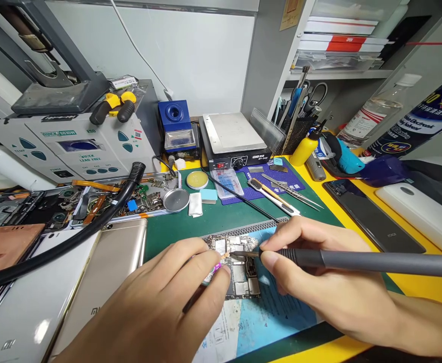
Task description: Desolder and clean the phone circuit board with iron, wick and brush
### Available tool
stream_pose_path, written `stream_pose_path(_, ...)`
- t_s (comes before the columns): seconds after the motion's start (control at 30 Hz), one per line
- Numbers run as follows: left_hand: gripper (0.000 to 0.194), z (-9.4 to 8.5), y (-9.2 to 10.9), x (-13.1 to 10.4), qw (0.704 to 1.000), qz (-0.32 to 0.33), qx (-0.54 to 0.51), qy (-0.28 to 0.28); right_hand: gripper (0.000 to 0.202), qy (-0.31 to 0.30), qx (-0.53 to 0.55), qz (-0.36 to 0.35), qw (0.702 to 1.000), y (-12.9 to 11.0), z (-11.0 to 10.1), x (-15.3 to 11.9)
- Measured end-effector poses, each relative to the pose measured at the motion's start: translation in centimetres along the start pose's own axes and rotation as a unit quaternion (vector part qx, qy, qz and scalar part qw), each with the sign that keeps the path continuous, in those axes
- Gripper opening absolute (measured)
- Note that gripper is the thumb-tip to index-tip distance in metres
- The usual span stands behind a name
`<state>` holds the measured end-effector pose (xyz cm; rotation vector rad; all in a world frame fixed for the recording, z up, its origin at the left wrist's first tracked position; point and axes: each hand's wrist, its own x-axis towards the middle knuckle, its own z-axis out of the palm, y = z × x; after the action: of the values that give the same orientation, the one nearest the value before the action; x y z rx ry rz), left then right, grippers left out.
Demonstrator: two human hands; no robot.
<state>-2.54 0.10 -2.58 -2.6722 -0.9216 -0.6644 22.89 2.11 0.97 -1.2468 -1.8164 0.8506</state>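
A phone logic board [239, 272] lies on a blue and white mat, under both hands. My right hand [319, 267] grips a soldering iron [380, 262] like a pen; its dark tip points left, over the board's upper part. My left hand [175, 292] curls over the board's left edge, its fingers closed around a small round reel of desoldering braid [216, 268] with a purple patch. A copper-coloured strand shows at the iron's tip. The fingers hide most of the reel and the left of the board.
Several phones [100, 282] lie on the left, crossed by a black hose [92, 232]. Behind stand a hot-air station [80, 146], a blue iron stand [175, 123] and a heating plate [230, 132]. Tweezers [300, 194] and a brush [272, 194] lie beyond my right hand.
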Motion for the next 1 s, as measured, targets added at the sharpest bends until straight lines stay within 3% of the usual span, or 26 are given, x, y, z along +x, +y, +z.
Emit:
stream_pose_path(0.73,0.029,0.12,0.1,-0.42,1.0,0.0,-0.012,-0.012,0.013,-0.01,0.005,0.028,1.0,0.15,0.06,-0.12)
stream_pose_path(1.0,0.041,-0.33,-0.72,-0.24,0.999,-0.042,-0.007,0.006,0.016,0.038,0.076,0.046,0.995,0.84,0.36,-0.42)
